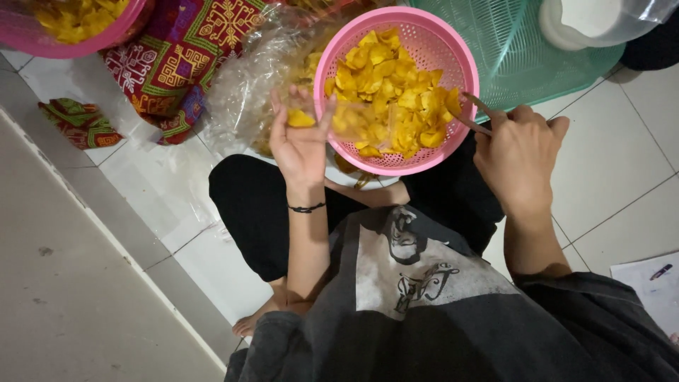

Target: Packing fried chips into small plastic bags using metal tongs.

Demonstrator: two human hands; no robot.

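A pink perforated basket [431, 35] full of yellow chips [389, 92] rests on my lap. My left hand [300, 141] holds a small clear plastic bag [346, 117] at the basket's left rim, with a few chips inside. My right hand [520, 159] is closed around a thin wooden utensil [475, 113], whose tip lies among the chips at the basket's right side.
A large clear plastic bag [247, 85] with more chips lies beyond my left hand. A second pink basket [78, 28] of chips sits at the top left, on patterned red cloth [177, 64]. A green mesh basket [516, 49] and clear container [601, 21] are at the top right. Paper with a pen [654, 279] lies right.
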